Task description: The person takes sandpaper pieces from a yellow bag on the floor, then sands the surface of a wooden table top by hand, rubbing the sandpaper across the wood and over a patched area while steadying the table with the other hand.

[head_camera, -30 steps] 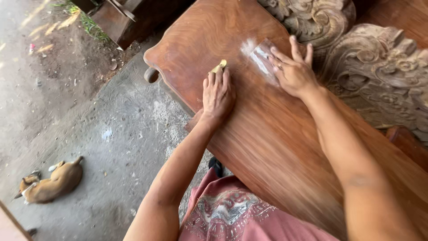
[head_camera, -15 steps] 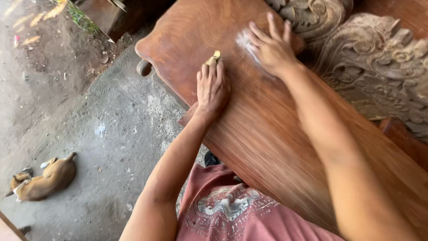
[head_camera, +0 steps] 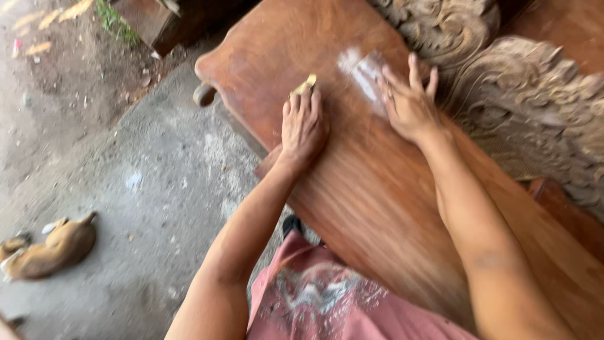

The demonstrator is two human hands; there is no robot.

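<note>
Right hand [head_camera: 409, 104] slid back, flat on sandpaper [head_camera: 368, 72]

The left hand [head_camera: 303, 126] hides most of a small yellow piece [head_camera: 304, 85], and the wooden seat [head_camera: 377, 189] is motion-blurred.

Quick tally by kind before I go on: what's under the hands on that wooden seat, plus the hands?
Bare hands flat on the reddish-brown wooden seat: 2, left hand, right hand
Small yellow pad under left fingertips: 1
Pale sanding sheet under right hand: 1
Total: 4
</note>
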